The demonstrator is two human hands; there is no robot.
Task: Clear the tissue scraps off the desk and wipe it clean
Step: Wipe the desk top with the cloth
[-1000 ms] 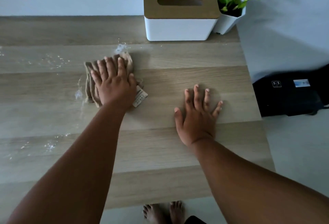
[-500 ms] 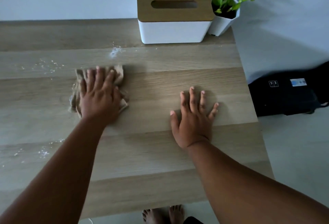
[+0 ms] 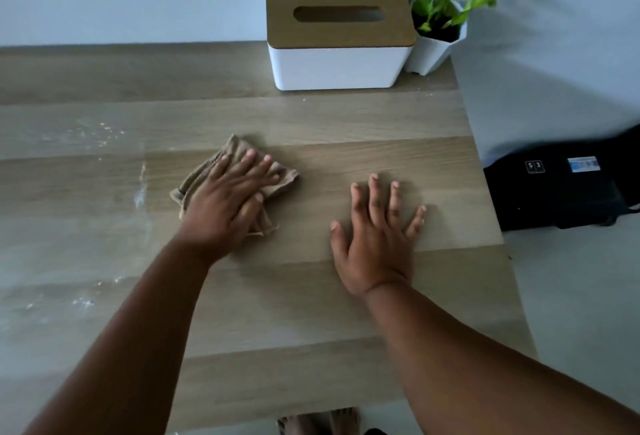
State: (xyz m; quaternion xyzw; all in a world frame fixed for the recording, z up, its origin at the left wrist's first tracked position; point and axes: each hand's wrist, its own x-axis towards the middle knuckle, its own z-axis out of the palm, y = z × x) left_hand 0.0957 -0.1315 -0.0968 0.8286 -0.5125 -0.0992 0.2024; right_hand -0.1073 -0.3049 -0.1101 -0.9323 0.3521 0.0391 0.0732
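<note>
My left hand [image 3: 225, 204] presses flat on a folded tan cloth [image 3: 284, 178] in the middle of the wooden desk [image 3: 346, 313], fingers spread and pointing up and to the right. My right hand [image 3: 375, 237] lies palm down on the bare wood to the right of the cloth, fingers apart, holding nothing. White tissue specks and smears [image 3: 140, 189] show on the desk left of the cloth, with more specks [image 3: 104, 133] farther back and specks [image 3: 83, 301] nearer the front left.
A white tissue box with a wooden lid [image 3: 337, 36] stands at the back of the desk, a small potted plant [image 3: 440, 29] beside it on the right. A black bag [image 3: 568, 189] lies on the floor past the desk's right edge. My bare feet [image 3: 318, 422] show below the front edge.
My left hand has slid the cloth to the right, from the speckled area on the left toward the desk's middle. The right hand stays flat in place.
</note>
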